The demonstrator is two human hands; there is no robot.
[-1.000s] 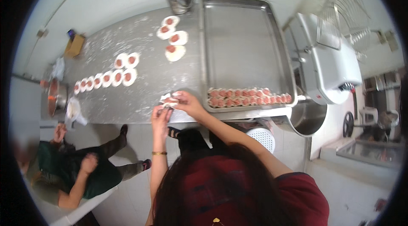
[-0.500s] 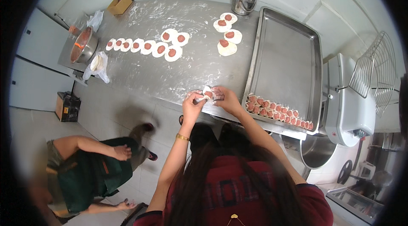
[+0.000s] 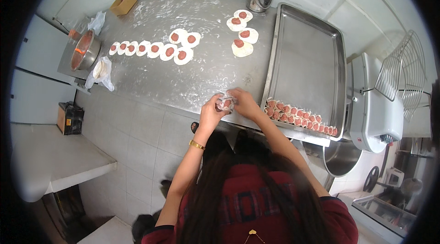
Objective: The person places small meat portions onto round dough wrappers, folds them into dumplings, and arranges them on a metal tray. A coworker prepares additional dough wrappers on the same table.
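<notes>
Both forearms reach forward, left hand (image 3: 211, 108) and right hand (image 3: 243, 102) cupped together, fingers curled in a close grip

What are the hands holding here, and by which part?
Both the left hand and right hand hold one filled dough wrapper between them, fingers at its edges; the exact grip is too small to tell.

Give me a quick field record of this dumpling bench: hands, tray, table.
Left hand: pinching a filled white dough wrapper
Right hand: gripping the same wrapper
Steel baking tray: one row of folded dumplings along its near edge
Floured steel table: round wrappers topped with pink filling
Metal bowl: pink filling, table's left end
</notes>
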